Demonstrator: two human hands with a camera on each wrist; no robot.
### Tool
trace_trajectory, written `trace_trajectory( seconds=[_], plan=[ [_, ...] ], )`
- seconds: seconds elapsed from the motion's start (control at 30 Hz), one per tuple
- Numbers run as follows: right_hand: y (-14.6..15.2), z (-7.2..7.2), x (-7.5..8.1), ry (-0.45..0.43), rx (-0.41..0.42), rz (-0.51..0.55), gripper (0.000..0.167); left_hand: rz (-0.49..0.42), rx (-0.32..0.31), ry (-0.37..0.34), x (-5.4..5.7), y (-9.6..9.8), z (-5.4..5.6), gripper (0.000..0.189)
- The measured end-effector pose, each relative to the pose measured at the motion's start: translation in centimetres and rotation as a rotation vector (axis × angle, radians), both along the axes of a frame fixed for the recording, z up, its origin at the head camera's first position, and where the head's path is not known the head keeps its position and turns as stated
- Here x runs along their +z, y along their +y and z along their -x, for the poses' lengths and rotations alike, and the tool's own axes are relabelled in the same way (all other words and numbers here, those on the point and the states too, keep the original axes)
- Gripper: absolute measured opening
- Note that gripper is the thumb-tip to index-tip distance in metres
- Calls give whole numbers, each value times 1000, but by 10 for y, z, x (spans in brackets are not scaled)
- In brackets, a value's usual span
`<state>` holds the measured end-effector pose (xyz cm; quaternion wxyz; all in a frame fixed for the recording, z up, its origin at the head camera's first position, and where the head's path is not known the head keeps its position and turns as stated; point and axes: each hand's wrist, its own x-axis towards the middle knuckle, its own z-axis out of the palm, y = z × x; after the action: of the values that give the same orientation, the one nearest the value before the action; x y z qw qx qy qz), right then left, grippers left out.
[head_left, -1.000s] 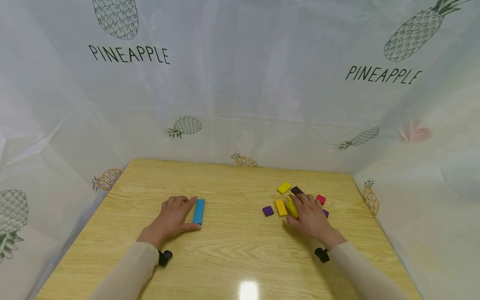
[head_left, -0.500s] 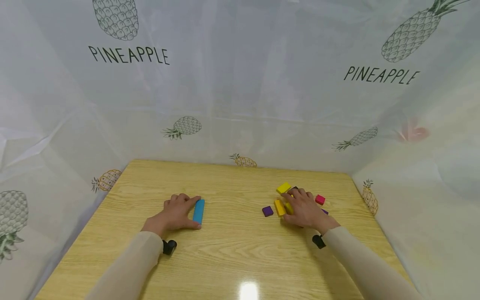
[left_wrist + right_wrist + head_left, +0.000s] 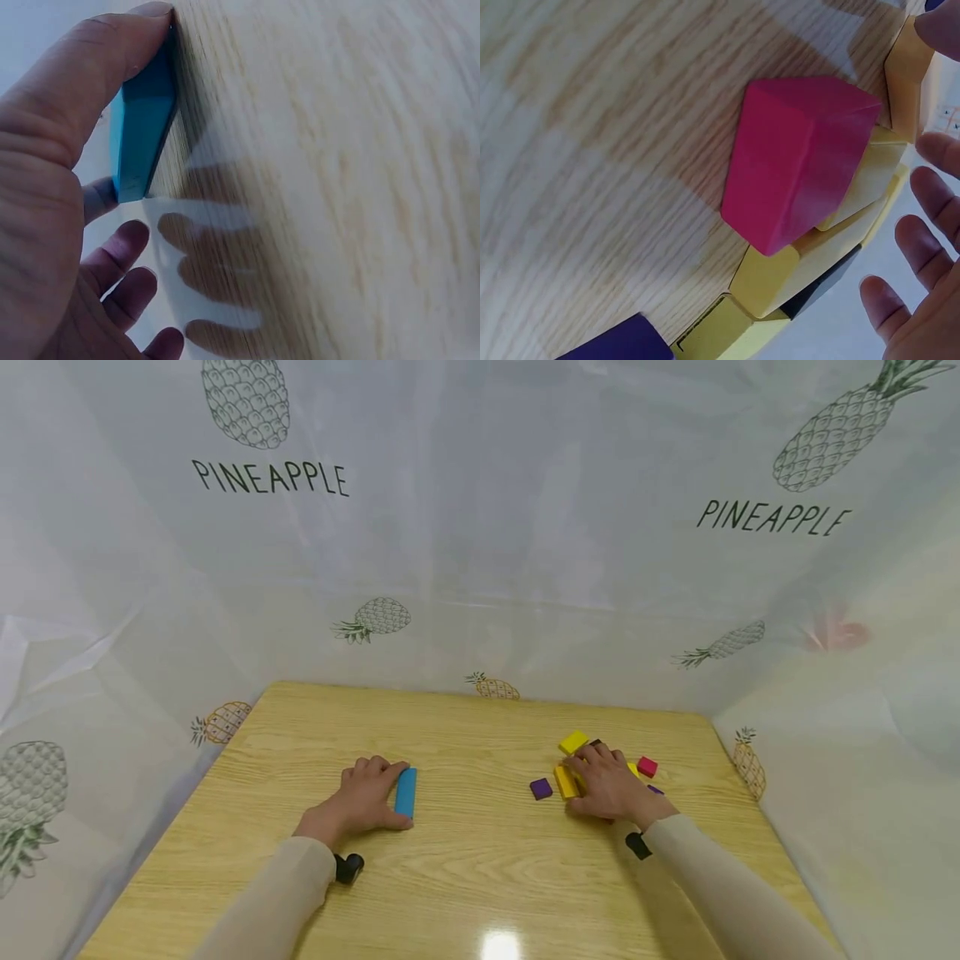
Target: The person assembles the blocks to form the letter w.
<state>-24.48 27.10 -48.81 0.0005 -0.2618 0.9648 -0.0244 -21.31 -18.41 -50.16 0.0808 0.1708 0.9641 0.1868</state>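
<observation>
In the head view my left hand (image 3: 363,797) holds a long blue block (image 3: 406,793) by its ends, thumb at the near end and index finger at the far one. The left wrist view shows the thumb against the blue block (image 3: 142,120), other fingers spread beside it. My right hand (image 3: 611,789) reaches over the colored blocks on the right. Its thumb and index finger pinch the ends of an orange block (image 3: 566,782), also seen at the edge of the right wrist view. Beneath the palm lies a crimson block (image 3: 795,157), mostly hidden from the head camera.
A small purple block (image 3: 541,788) lies left of the right hand, a yellow block (image 3: 574,742) beyond it, and a red block (image 3: 647,767) to its right. More yellow blocks (image 3: 769,277) crowd under the hand. Pineapple-printed sheeting (image 3: 480,552) surrounds the wooden table (image 3: 465,877).
My right hand has shifted left from the middle of the pile to the orange block, uncovering a yellow block on its right. The left fingers have drawn in onto the blue block's ends.
</observation>
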Motion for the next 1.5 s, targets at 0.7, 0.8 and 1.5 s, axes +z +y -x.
trace_trajectory(
  seconds=[0.7,0.8,1.5],
  plan=[
    [0,8,-5,84,69,3,58,-24,-27,40,2,38,-3,99],
    [-1,7,-4,86,76,9,57,-27,-41,37,1,46,-3,98],
    [-1,8,-5,50,66,3,60,-68,-72,45,-13,54,-1,103]
  ],
)
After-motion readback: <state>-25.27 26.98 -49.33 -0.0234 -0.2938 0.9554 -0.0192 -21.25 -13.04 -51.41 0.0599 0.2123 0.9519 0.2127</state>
